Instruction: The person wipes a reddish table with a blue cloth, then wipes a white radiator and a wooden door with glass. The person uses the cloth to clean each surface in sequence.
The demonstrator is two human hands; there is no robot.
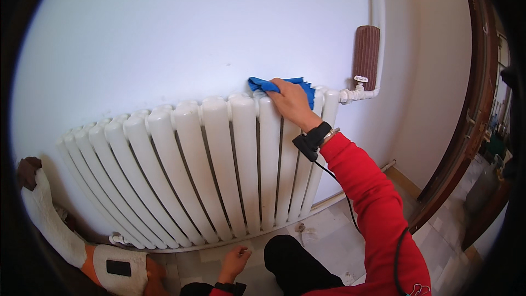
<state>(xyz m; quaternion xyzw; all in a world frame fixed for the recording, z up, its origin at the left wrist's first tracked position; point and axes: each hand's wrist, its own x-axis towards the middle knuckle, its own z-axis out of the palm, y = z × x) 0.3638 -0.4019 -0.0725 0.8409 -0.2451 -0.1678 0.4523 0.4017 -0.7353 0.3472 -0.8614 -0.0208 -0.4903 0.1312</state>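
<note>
A blue cloth (263,85) lies bunched under my right hand (292,100), whose fingers grip it on top of the white column radiator (218,148). Part of the cloth spreads past the hand to the right, over the tops of the end columns. My left hand (235,262) hangs low in front of the radiator, left of my knee (287,255). Its fingers are loosely bent, and nothing shows in them. Both wrists wear black straps, and a black cable (349,203) runs from the right one along the red sleeve.
A white valve (361,84) and pipe (376,16) join the radiator's right end, beside a ribbed brown cylinder (367,53). At lower left stands an object with a pale fabric cover (119,259) and orange parts. A dark wooden door frame (464,148) rises at right.
</note>
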